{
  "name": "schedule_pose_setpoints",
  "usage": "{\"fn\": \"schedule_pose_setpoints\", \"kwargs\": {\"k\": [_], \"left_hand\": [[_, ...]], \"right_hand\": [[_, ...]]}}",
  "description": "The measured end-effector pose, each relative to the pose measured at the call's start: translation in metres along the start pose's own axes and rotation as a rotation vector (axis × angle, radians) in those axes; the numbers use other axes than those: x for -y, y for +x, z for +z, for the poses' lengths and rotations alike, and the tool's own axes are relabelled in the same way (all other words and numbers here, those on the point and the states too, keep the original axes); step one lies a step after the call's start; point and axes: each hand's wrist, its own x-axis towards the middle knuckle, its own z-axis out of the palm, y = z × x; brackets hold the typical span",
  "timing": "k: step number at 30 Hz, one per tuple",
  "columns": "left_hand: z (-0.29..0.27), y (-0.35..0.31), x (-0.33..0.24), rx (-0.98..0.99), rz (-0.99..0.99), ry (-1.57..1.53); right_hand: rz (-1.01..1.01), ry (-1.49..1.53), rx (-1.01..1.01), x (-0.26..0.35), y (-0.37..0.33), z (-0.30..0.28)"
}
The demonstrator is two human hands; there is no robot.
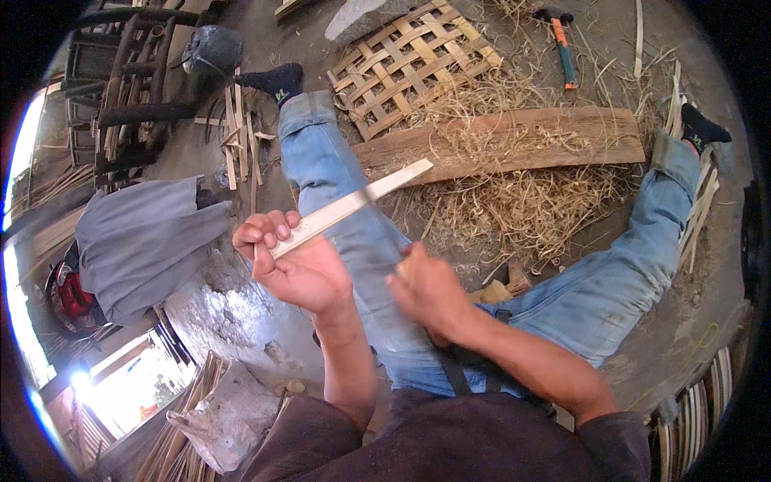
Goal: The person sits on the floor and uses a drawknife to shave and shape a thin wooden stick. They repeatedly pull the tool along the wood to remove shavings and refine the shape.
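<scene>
Head view: your left hand grips 1 pale, flat wooden strip; your right hand grips 1 dark, narrow, blurred tool.

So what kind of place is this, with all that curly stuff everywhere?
It looks like a workshop, perhaps for weaving or woodcraft: there are heaps of curly shavings, a woven panel of flat strips, and a pale strip in the left hand.

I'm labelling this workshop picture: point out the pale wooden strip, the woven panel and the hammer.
Pale wooden strip [337, 214], head view: middle of its flat face.
Woven panel [414, 67], head view: slats near its middle.
Hammer [564, 55], head view: middle of its handle.
</scene>
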Motion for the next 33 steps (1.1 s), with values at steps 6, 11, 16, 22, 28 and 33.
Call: {"fn": "schedule_pose_setpoints", "kwargs": {"k": [6,11,16,22,28,33], "left_hand": [[0.004,0.002,-0.003,-0.041,-0.038,0.000],[0.000,-0.003,-0.006,-0.044,-0.054,0.001],[-0.004,0.001,-0.005,-0.044,-0.075,-0.054],[-0.008,0.006,-0.003,-0.093,-0.060,0.016],[-0.017,0.007,-0.003,-0.148,-0.047,0.058],[0.010,0.002,0.003,-0.100,-0.028,0.050]], "right_hand": [[-0.058,-0.053,0.082,0.008,0.006,-0.019],[-0.193,-0.072,0.133,0.000,0.000,-0.020],[0.037,-0.226,0.148,-0.017,0.033,-0.030],[0.149,-0.323,0.189,-0.048,0.046,-0.037],[-0.063,-0.409,0.182,-0.050,0.037,-0.042],[0.139,-0.321,0.058,-0.109,0.067,-0.069]]}}
